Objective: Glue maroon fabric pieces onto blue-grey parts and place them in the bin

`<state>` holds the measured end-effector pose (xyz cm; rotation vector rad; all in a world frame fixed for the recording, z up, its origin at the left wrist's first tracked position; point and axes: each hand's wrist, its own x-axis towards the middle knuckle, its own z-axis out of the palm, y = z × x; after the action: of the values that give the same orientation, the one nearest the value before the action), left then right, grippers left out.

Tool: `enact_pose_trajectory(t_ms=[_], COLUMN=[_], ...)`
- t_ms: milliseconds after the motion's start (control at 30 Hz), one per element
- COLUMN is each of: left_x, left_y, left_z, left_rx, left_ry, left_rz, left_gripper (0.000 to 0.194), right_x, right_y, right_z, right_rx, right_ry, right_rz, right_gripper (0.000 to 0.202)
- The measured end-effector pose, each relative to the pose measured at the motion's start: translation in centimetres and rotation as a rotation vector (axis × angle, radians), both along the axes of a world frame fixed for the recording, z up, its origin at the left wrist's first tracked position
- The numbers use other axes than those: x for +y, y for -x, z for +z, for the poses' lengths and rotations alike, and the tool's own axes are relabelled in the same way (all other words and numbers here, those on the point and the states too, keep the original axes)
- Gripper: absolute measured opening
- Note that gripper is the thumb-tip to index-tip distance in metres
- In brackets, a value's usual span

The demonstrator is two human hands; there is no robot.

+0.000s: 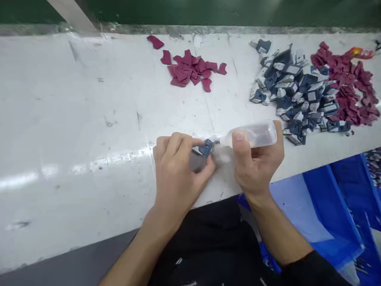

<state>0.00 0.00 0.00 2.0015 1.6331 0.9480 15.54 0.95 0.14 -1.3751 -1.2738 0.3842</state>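
Note:
Between the thumb and index finger of my left hand (178, 167) is a small dark blue-grey plastic piece (206, 148), pinched just above the white table. My right hand (258, 161) grips a translucent squeeze bottle (258, 134), laid nearly sideways with its nozzle pointing left. The nozzle tip is at the right edge of the plastic piece; whether they touch I cannot tell. Some clear liquid shows inside the bottle. Beyond my hands lies a small pile of maroon pieces (186, 70).
A heap of dark blue-grey and white plastic parts (297, 85) covers the table's right side. Farther right is a larger maroon pile (354, 87) beside a red wrapper (360, 53). Blue bins (327, 206) stand below the table's near right edge. A green panel (208, 12) borders the back.

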Motion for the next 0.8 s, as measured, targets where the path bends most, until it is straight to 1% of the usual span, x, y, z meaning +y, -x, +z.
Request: enact_pose_trajectory(t_ms=[233, 400, 667, 800], left_x=[-0.1, -0.1, -0.3, -0.3], left_y=[-0.1, -0.1, 0.0, 0.0], left_z=[-0.1, -0.1, -0.2, -0.3], left_rx=[-0.002, -0.016, -0.006, -0.007], left_ry=[0.001, -0.003, -0.006, -0.003], left_rz=[0.013, 0.014, 0.013, 0.016], left_gripper=[0.017, 0.016, 0.018, 0.020], right_x=[-0.7, -0.8, -1.1, -1.5], right_y=[0.1, 0.1, 0.3, 0.4], right_z=[0.4, 0.6, 0.8, 1.0], right_rx=[-0.012, -0.030, -0.037, -0.073], right_ry=[0.067, 0.059, 0.076, 0.071], right_rz=[-0.004, 0.014, 0.036, 0.033], right_gripper=[0.032, 0.028, 0.028, 0.028])
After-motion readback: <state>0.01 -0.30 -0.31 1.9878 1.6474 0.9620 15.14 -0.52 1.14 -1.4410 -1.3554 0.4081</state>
